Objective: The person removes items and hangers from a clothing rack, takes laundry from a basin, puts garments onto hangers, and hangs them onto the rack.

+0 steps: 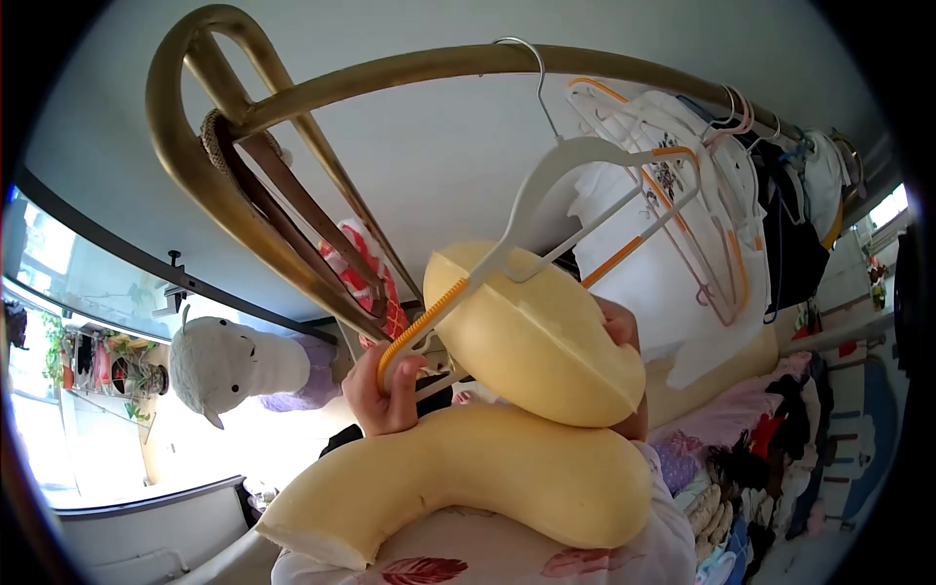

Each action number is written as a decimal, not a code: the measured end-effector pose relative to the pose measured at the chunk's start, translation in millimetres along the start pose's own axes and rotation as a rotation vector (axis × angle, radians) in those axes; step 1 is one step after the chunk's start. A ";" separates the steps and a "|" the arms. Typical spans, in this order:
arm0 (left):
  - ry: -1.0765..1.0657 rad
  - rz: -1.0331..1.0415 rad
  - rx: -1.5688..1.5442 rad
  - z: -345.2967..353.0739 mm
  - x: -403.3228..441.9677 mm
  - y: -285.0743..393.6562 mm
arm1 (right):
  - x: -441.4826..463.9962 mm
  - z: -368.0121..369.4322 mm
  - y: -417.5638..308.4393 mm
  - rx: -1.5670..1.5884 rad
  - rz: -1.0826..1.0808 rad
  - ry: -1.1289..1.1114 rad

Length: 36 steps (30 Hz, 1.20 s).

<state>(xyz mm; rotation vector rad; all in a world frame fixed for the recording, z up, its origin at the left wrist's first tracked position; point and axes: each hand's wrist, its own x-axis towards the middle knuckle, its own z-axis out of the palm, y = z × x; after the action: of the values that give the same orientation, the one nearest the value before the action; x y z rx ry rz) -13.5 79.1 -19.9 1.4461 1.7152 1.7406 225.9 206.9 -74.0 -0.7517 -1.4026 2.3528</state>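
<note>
A white hanger point(575, 148) with orange ribbed grips hangs by its metal hook from a gold-coloured rail point(419, 73). My left hand point(387, 390) is closed around the hanger's lower left end, at the orange grip. A pale yellow, curved foam piece, like a neck pillow point(458, 468), rests against my body. Its thick upper lobe point(536, 336) lies behind the hanger's left arm. At that lobe's right side, my right hand point(618, 327) presses with bent fingers, partly hidden behind the foam. Whether the two foam parts join is unclear.
Several hangers with white and dark clothes point(673, 234) hang along the rail to the right. Brown straps point(297, 214) hang at the rail's left end. A grey-white plush toy point(234, 366) is at left. Piled clothes point(756, 439) lie at lower right.
</note>
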 end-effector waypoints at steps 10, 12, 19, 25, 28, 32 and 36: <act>-0.040 0.049 -0.025 -1.1 5.3 -8.7 | -14.0 -15.0 -45.3 -0.609 -0.191 0.044; -0.069 0.107 -0.001 -0.8 6.9 -8.5 | -36.5 29.5 -73.3 -0.822 -0.385 0.500; -0.045 0.204 0.061 2.2 3.6 -8.0 | -25.4 114.4 -97.9 -1.281 -0.650 0.381; -0.047 0.206 0.128 -3.1 2.4 2.8 | 21.3 105.5 -65.9 -1.376 -0.798 0.450; -0.023 0.239 0.150 -1.2 -1.4 2.2 | 20.5 103.2 -59.9 -1.323 -0.709 0.535; 0.004 0.230 0.129 -1.2 -3.5 3.6 | 17.2 92.9 -47.3 -1.116 -0.849 0.648; 0.040 0.200 0.130 2.1 -6.1 12.3 | 10.7 80.8 -44.4 -0.835 -0.941 0.727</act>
<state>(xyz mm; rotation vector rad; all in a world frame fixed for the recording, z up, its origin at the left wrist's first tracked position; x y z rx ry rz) -4.0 72.6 -12.2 1.7023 1.7872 1.7959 170.2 175.3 -6.8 -0.7537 -1.7692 0.6560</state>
